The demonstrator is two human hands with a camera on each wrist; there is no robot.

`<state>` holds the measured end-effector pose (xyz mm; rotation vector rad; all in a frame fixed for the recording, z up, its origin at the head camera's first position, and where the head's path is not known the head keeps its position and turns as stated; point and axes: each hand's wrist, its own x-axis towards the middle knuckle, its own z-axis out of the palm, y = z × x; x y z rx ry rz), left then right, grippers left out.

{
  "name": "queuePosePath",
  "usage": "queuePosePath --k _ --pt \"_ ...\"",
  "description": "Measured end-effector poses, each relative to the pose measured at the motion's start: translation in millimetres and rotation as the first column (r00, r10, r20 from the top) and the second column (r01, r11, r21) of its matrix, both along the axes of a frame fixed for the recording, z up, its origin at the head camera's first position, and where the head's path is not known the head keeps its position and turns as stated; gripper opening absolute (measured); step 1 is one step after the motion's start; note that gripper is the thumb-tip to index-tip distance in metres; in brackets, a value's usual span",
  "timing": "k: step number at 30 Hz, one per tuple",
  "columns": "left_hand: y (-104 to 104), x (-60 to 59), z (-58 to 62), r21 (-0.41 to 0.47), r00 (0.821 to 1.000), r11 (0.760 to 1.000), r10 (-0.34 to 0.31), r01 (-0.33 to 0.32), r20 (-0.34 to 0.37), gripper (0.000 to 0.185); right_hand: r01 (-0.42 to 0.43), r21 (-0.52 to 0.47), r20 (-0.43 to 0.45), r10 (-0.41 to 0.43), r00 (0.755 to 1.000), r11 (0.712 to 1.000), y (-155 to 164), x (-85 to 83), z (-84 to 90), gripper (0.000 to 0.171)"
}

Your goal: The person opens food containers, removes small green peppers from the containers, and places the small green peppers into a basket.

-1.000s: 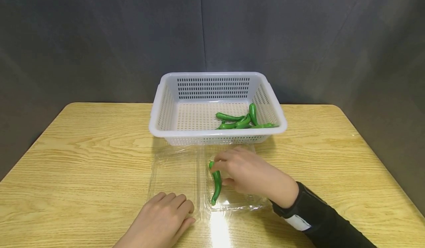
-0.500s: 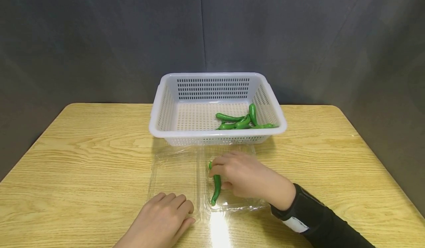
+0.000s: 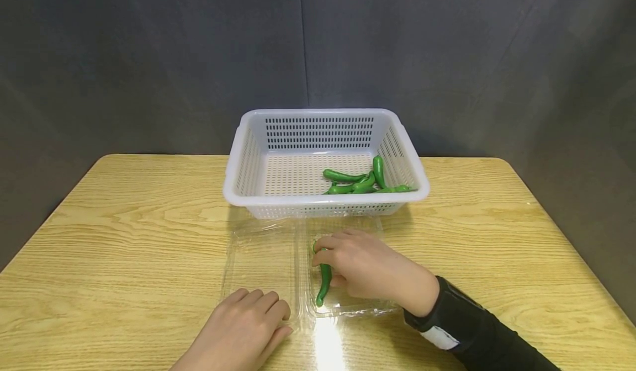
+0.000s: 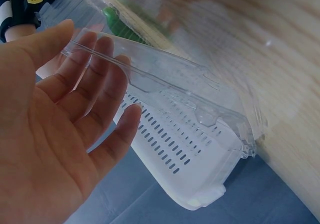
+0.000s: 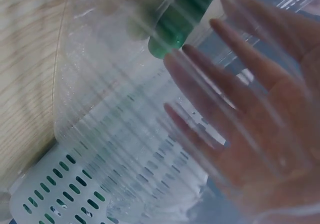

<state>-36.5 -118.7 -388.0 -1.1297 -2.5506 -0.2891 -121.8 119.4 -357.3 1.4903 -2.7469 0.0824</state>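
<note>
A: On the wooden table [image 3: 124, 233], what is the biggest thing?

B: A white slotted basket [image 3: 325, 118], standing at the far middle of the tabletop. In its right near corner lies a small heap of green peppers [image 3: 365, 182], touching one another.

A: And in front of the basket?

B: A clear plastic clamshell tray [image 3: 260, 260], opened flat, with two halves side by side. Its far edge lies just beside the basket's near wall. In the left wrist view the tray's clear rim [image 4: 165, 74] stands out against the basket behind it.

A: Where are the hands?

B: The left hand [image 3: 243, 329] rests palm down at the near edge of the tray's left half, fingers straight and relaxed. The left wrist view shows the fingertips [image 4: 97, 52] lying against the clear rim, gripping nothing. The right hand [image 3: 365, 266], coming out of a black sleeve [image 3: 477, 332], sits over the tray's right half.

A: What is the right hand doing?

B: Its fingers curl down on one green pepper [image 3: 324, 280] that lies inside the right half, near the hinge between the two halves. The forefinger and thumb pinch the pepper's upper part; the lower tip points toward the person and shows free of the hand. Through the ribbed plastic in the right wrist view, the pepper's end [image 5: 177, 27] is seen against the fingers [image 5: 220, 89], though the view is too blurred to tell more.
</note>
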Motion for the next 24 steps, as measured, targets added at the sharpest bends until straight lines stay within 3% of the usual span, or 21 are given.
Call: queuePosePath --k 13,24 --pt "-0.2 -0.4 -0.4 -0.007 1.000 1.000 -0.007 0.007 -0.026 0.019 0.030 -0.013 -0.008 -0.030 1.000 0.999 -0.3 0.0 -2.8 0.023" --pt "0.0 0.4 1.1 -0.014 1.000 1.000 -0.001 0.001 -0.010 0.019 0.031 0.028 -0.044 -0.030 0.999 0.999 0.2 -1.4 -5.3 0.025"
